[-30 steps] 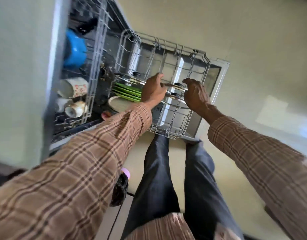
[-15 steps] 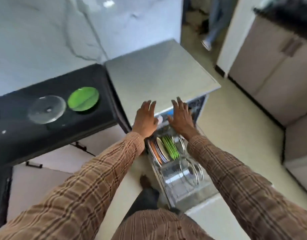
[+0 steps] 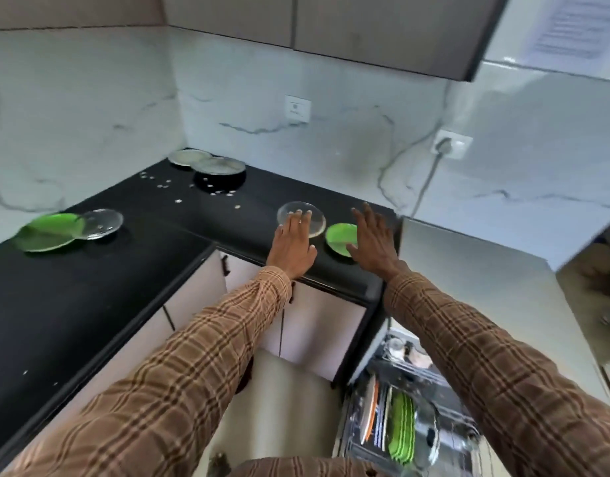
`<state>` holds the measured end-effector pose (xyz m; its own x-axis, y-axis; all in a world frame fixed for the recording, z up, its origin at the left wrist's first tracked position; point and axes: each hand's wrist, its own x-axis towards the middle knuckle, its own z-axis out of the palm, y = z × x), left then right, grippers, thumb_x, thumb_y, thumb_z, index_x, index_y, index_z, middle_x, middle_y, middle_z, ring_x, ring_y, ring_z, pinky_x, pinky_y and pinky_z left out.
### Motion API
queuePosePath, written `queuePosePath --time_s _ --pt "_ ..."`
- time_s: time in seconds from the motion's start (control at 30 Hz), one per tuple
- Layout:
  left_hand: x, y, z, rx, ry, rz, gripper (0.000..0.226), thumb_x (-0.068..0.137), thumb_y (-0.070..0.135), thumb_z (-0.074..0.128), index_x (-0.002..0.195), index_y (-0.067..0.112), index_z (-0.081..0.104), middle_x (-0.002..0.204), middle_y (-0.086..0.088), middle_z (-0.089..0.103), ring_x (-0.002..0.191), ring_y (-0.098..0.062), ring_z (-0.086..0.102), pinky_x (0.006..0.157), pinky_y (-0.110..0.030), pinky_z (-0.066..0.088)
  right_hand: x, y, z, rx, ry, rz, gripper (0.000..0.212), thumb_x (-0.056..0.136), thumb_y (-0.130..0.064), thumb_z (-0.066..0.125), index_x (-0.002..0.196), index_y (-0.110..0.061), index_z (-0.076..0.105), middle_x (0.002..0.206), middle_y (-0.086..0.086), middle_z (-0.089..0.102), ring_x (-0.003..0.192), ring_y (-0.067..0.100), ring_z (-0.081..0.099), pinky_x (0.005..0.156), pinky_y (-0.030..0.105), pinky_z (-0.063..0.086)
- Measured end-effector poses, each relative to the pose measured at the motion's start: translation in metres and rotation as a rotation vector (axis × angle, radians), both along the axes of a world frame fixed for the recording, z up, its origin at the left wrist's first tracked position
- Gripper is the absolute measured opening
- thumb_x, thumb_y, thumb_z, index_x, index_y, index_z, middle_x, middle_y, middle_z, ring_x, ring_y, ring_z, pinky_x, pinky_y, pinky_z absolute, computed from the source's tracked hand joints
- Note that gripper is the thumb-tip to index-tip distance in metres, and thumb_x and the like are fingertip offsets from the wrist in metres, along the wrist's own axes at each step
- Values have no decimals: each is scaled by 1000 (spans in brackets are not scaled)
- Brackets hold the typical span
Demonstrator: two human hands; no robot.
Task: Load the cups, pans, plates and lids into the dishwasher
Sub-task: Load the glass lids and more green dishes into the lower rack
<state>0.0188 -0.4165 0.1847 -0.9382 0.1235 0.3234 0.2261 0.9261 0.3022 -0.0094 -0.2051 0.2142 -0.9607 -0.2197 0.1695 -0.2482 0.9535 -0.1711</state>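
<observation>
I've got both hands out over the black counter (image 3: 90,297), fingers straight & spread, neither one gripping anything. Left hand (image 3: 294,245) reaches to the clear glass lid (image 3: 300,219); its fingertips overlap the lid's near edge, can't tell if touching. Right hand (image 3: 373,239) is over the right side of a small green plate (image 3: 341,239), which lies flat just right of the lid, near the counter's front edge.

Lid looks round, see-through, flat on the counter. Plate is bright green, round, shallow.

Far left on the counter: a bigger green plate (image 3: 47,232) w/ a second glass lid (image 3: 100,223) overlapping its right rim. Far back by the marble wall: two steel lids (image 3: 188,157), one sitting atop a dark pan (image 3: 220,173). Small shiny bits scattered near the pan, too small to ID.

Dishwasher (image 3: 400,432) is open bottom right; lower rack holds green plates, an orange & white plate upright in the tines, plus some steel pieces. Upper rack shows cups, blurry.

Vs 0.5 s ago: hands were flat at the dishwasher's top front edge, above the rack; now they're up & over the counter at the lid and plate. View swung up too: wall cabinets & sockets now show. The lid and small green plate lie side by side as before.
</observation>
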Motion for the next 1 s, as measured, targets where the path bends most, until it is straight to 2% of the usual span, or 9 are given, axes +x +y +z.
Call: queuePosePath --time_s 0.13,0.3,0.43,0.6,0.73,0.87,0.93,1.0 --pt "-8 -60 -10 34 -30 102 84 97 35 60 161 12 11 166 -14 21 155 -33 20 123 -54 28 -29 -62 -6 34 16 93 82 92 -35 68 157 -21 19 166 9 10 147 40 20 115 59 27" --pt "-39 -116 -34 16 -68 144 85 98 36 59 162 14 8 168 -13 19 156 -32 18 123 -53 28 -59 -126 -23 -44 19 148 78 85 -17 70 151 -16 29 160 13 25 139 37 31 114 55 36" --pt "-71 -140 -46 50 -101 105 84 98 34 61 162 15 10 168 -13 19 156 -33 18 124 -53 27 -85 -165 -44 -54 5 135 74 85 -23 68 149 -12 33 155 13 32 140 37 32 114 54 37" --pt "-96 -163 -63 112 -157 67 80 99 31 60 162 15 13 167 -12 22 155 -31 21 123 -53 29 -115 -191 -77 -249 -42 -88 59 87 -24 64 139 -7 43 140 15 44 131 40 37 112 51 33" --pt "-117 -177 -84 100 -187 37 74 99 27 57 160 12 18 163 -13 28 153 -31 26 122 -52 32 -137 -196 -99 -513 -205 -377 52 95 -25 58 140 -6 39 144 16 42 132 41 35 115 48 27" --pt "-144 -178 -103 91 -218 23 73 98 27 55 160 11 20 162 -14 31 151 -32 28 120 -53 34 -171 -185 -125 -649 -359 -555 61 99 -33 55 145 0 34 146 20 45 135 40 42 114 45 32" --pt "-160 -176 -110 92 -242 22 72 98 27 54 159 11 20 162 -14 31 152 -31 28 120 -53 35 -195 -178 -141 -786 -443 -660 65 97 -38 56 145 0 33 144 20 49 128 39 51 105 50 46" --pt "-174 -172 -116 87 -262 20 71 99 27 54 159 11 21 161 -14 31 151 -31 28 120 -52 35 -214 -173 -154 -987 -538 -782 65 95 -39 56 143 -1 33 136 17 54 116 36 61 78 46 61"
